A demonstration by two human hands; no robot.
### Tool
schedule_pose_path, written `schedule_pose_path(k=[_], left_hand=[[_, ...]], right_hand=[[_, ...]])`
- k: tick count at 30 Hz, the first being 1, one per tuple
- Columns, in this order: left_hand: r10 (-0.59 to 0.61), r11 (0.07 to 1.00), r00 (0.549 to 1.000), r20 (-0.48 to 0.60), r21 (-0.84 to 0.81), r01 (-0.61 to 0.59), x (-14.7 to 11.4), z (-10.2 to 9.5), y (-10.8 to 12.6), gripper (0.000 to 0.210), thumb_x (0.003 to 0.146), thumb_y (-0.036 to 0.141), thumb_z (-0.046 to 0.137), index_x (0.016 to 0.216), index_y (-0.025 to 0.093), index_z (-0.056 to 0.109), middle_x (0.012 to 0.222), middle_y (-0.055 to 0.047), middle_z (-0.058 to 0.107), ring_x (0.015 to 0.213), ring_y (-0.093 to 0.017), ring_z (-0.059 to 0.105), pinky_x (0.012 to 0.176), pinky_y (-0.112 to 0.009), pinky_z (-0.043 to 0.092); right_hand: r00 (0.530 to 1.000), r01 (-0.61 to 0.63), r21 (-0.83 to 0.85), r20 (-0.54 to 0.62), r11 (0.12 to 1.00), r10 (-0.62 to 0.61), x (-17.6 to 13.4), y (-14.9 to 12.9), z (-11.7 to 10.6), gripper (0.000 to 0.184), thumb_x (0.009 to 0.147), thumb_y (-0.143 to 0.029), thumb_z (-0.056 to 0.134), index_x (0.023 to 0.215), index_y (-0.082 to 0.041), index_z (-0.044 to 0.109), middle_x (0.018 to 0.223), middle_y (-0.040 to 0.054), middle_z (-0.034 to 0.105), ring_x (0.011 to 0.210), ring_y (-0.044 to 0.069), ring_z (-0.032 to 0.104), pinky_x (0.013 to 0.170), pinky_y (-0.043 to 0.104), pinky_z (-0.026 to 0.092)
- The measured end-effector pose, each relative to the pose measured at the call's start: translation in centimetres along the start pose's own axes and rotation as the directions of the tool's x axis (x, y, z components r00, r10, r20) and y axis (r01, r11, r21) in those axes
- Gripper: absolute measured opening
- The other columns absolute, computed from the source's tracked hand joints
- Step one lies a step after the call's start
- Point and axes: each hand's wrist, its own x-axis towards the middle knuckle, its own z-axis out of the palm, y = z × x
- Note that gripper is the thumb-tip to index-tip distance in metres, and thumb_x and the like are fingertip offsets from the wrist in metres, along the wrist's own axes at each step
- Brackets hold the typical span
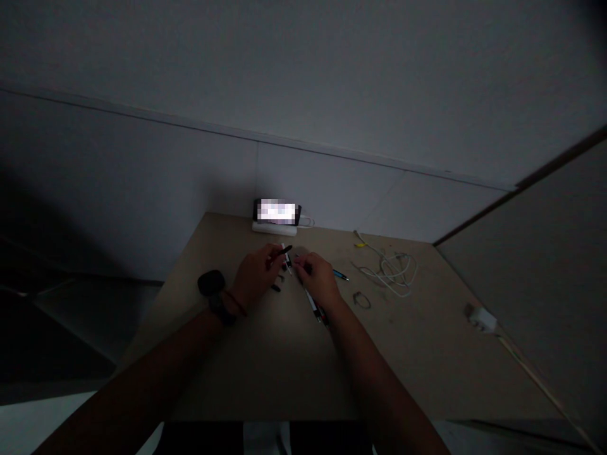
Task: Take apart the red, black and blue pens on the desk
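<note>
Black slim piece [286, 250] pinched in left hand [256, 273] | right hand [318, 278] curled, grasp unclear | phone screen [277, 212] pixelated, unreadable

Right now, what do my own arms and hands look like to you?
Your left hand and right hand are ungloved, and no sleeves show on either forearm. On the left are a dark band, perhaps a watch strap, and a thin reddish cord nearer the hand. Nothing shows on the right wrist. It's too dim to make out markings.
</note>
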Motion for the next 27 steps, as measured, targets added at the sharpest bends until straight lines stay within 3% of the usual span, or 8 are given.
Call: schedule_pose_path(k=[3, 6, 16, 19, 23, 27], left_hand=[[-0.021, 0.999, 1.0, -0.007, -0.042, 0.02, 0.0, 0.2, 0.0, 0.019, 0.094, 0.034, 0.059, 0.105, 0.021, 0.067, 0.092, -0.004, 0.076, 0.076, -0.016, 0.069, 0.068, -0.027, 0.052], [-0.03, 0.996, 0.999, 0.022, -0.089, 0.032, 0.0, 0.3, -0.2, 0.019, 0.095, 0.034, 0.058, 0.104, 0.021, 0.067, 0.093, -0.004, 0.075, 0.076, -0.015, 0.069, 0.068, -0.027, 0.052], [-0.035, 0.983, 0.998, 0.057, -0.176, 0.044, -0.2, 0.4, 0.2, 0.02, 0.097, 0.031, 0.05, 0.103, 0.019, 0.065, 0.086, -0.004, 0.074, 0.076, -0.016, 0.07, 0.071, -0.028, 0.055], [-0.019, 0.99, 0.997, 0.075, -0.137, 0.029, -0.2, 0.4, 0.0, 0.021, 0.098, 0.032, 0.05, 0.104, 0.02, 0.066, 0.085, -0.003, 0.074, 0.075, -0.016, 0.069, 0.07, -0.028, 0.054], [0.003, 0.996, 0.993, 0.115, -0.091, 0.007, -0.3, 0.5, -0.5, 0.022, 0.097, 0.033, 0.051, 0.108, 0.02, 0.065, 0.089, -0.004, 0.074, 0.076, -0.016, 0.069, 0.068, -0.028, 0.052], [0.033, 0.997, 0.985, 0.17, -0.077, -0.02, -0.4, 0.6, -0.4, 0.022, 0.098, 0.032, 0.049, 0.108, 0.02, 0.065, 0.088, -0.004, 0.073, 0.075, -0.016, 0.068, 0.067, -0.027, 0.05]], right_hand=[[0.996, -0.011, -0.202, 0.089, 0.979, 0.03, 0.0, 0.2, 0.1, 0.013, 0.087, -0.018, 0.063, 0.089, -0.019, 0.077, 0.086, 0.0074, 0.068, 0.085, 0.023, 0.062, 0.081, 0.034, 0.046], [0.991, -0.023, -0.291, 0.119, 0.956, 0.06, 0.1, 0.4, 0.1, 0.017, 0.089, -0.019, 0.062, 0.095, -0.02, 0.078, 0.094, 0.0092, 0.068, 0.093, 0.024, 0.061, 0.087, 0.035, 0.045], [0.998, -0.011, -0.273, 0.054, 0.962, 0.026, -0.2, 0.9, 0.5, 0.022, 0.088, -0.024, 0.067, 0.106, -0.022, 0.078, 0.102, 0.0109, 0.064, 0.096, 0.025, 0.06, 0.09, 0.037, 0.047], [0.999, -0.027, -0.176, -0.027, 0.984, 0.022, -0.1, 0.7, 0.5, 0.029, 0.087, -0.029, 0.067, 0.114, -0.02, 0.075, 0.1, 0.0113, 0.065, 0.094, 0.025, 0.061, 0.089, 0.039, 0.049], [0.988, -0.01, 0.128, -0.153, 0.992, 0.03, 0.1, -0.4, 0.2, 0.031, 0.093, -0.039, 0.058, 0.113, -0.021, 0.073, 0.098, 0.0088, 0.067, 0.089, 0.023, 0.063, 0.084, 0.036, 0.05], [0.993, -0.014, 0.393, -0.104, 0.919, 0.06, -0.1, -1.7, 0.0, 0.039, 0.094, -0.05, 0.052, 0.113, -0.021, 0.07, 0.096, 0.0062, 0.07, 0.083, 0.02, 0.063, 0.075, 0.032, 0.049]])
